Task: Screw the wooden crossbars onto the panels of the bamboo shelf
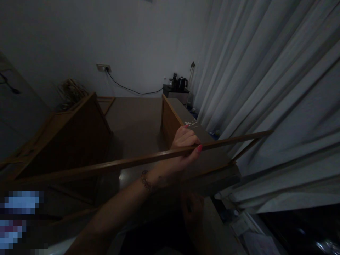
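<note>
My left hand (186, 138) is closed around the long top bar of a wooden frame (148, 158), with the thumb on the near side and the fingers over the far side. The bar runs across the view, its right end higher and near the curtain. Below it, in deep shade, my right hand (192, 207) is held low in front of my body with curled fingers. Whether anything is in that hand is too dark to tell. Beyond the frame stands a low wooden unit (172, 120) with a grey top, and small white pieces lie on it.
A large wooden panel (71, 141) leans at the left, with dry stalks (70, 92) behind it. A pale curtain (247, 71) hangs along the right. Against the far wall, a black kettle (182, 83) stands on a small cabinet (176, 95), with a cord running to a socket (103, 67).
</note>
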Motion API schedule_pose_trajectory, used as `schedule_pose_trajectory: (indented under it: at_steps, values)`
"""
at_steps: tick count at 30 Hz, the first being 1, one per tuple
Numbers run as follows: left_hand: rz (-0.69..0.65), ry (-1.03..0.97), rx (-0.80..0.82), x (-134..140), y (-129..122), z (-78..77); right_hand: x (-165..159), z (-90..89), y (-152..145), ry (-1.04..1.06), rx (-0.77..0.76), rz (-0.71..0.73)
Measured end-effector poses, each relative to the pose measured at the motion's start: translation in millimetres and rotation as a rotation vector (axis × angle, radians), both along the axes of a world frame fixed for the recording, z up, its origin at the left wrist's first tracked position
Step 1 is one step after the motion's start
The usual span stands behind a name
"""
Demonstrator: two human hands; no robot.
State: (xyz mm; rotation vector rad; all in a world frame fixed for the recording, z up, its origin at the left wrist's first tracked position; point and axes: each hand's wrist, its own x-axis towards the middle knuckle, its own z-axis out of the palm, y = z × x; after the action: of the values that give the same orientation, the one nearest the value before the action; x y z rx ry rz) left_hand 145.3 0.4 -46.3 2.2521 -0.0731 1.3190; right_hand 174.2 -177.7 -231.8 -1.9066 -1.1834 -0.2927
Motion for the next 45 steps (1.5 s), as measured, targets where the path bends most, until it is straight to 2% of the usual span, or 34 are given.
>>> schedule_pose_trajectory:
  at_steps: [11, 20, 27, 34, 39, 45]
  values:
    - [-0.002, -0.005, 0.006, 0.2, -0.5, 1.9, 3.2, 1.2, -1.9, -0.128, 0.015, 0.037]
    - [-0.021, -0.025, 0.013, -0.3, -1.2, 4.4, 2.8, 4.5, -2.9, -0.139, 0.047, 0.023]
    - [0.015, 0.020, 0.022, -1.8, -0.9, 3.8, 2.7, 1.5, -4.2, -0.143, 0.027, 0.005]
    - [-0.009, -0.017, 0.034, -1.0, -1.4, 6.2, 5.4, -0.6, -7.9, -0.233, -0.084, 0.025]
    - [-0.013, -0.049, 0.042, 0.3, -1.6, 7.1, 4.4, -0.6, -7.2, -0.259, -0.049, -0.002]
    - [0.000, -0.011, 0.016, 1.2, 0.7, 1.0, 1.7, 1.8, -6.1, -0.219, -0.052, -0.009]
